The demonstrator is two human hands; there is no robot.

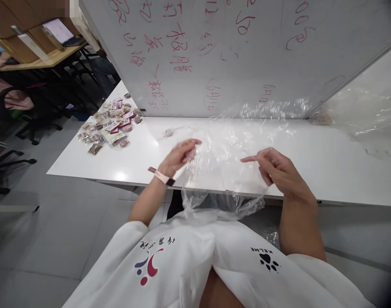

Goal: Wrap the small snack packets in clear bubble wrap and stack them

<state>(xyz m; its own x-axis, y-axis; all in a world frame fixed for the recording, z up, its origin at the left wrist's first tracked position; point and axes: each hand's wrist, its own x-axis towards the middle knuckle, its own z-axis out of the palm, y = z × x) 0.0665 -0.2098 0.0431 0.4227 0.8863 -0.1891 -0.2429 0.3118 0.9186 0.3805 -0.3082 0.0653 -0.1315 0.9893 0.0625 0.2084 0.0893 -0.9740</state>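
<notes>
A large, crumpled piece of clear plastic film (225,147) spreads over the white table and hangs past its front edge toward my shirt. Whether it is a bag or a loose sheet, I cannot tell. At its left side, my left hand (180,156) has its fingers closed on the film, the index finger pointing right. My right hand (277,169) is at the other side, index finger stretched left and the other fingers curled in on the film. Just beyond my left hand lies a small clear-wrapped item (168,133), its contents too small to make out.
Many small sealed packets (113,124) are heaped on the left end of the table (147,158). A whiteboard (246,55) with red writing stands along the back. More clear plastic (371,111) bulges at the right. Office chairs (9,162) and a wooden desk (51,60) are off to the left.
</notes>
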